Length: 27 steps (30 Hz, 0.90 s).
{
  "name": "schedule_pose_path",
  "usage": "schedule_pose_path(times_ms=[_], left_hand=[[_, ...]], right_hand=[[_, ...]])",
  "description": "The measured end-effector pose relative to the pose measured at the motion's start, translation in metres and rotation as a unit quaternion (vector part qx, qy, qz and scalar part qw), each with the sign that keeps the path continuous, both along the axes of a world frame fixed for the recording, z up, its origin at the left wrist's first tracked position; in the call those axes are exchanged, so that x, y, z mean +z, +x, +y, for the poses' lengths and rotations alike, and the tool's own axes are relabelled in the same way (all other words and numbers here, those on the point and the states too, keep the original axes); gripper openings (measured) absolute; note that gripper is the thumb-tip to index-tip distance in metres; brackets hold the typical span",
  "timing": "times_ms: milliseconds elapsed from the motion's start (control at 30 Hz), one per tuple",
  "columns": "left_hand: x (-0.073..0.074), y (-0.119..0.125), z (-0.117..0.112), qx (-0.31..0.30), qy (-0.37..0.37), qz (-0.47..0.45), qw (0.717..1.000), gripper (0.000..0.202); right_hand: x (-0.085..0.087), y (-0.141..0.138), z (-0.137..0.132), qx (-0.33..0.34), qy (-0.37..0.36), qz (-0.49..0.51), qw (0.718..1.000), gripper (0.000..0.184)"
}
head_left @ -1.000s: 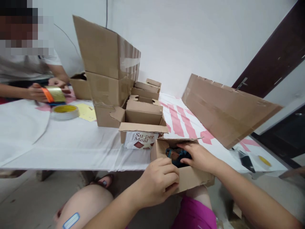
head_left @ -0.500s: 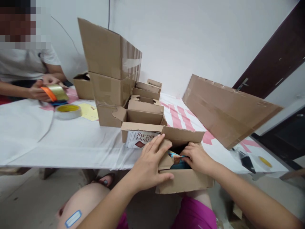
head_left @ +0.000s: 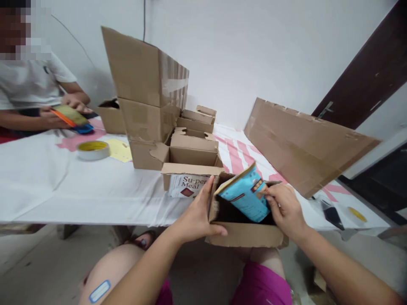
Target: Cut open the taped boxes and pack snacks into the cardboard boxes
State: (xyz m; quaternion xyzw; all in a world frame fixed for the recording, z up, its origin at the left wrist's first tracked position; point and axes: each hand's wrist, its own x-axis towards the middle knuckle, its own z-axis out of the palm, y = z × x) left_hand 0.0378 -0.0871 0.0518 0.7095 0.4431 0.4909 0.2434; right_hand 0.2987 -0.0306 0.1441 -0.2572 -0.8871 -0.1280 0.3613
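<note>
Pinched in my right hand is a blue snack pouch, held tilted at the mouth of an open cardboard box. The pouch's lower end is still inside the box opening. My left hand rests against the box's left side with thumb and fingers spread, steadying it without gripping anything. The box sits at the table's near edge, its front flap folded outward toward me. Just beyond my left fingers stands another open box with a "Su-per Meal" label.
A row of open boxes runs back beside tall stacked cartons. At right leans a large cardboard sheet. A tape roll lies on the left, near a person's hands holding a tape dispenser. Another tape roll is far right.
My right hand has drawn the blue pouch up and rightward out of the box. My left hand has shifted slightly down along the side, and the box's flaps stand more open.
</note>
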Motion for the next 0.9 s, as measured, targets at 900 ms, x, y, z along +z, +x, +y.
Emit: schedule_pose_path(times_ms=[900], left_hand=[[0.022, -0.044, -0.024, 0.03, -0.052, -0.082, 0.995, 0.115]], right_hand=[[-0.055, 0.066, 0.039, -0.105, -0.417, 0.389, 0.815, 0.04]])
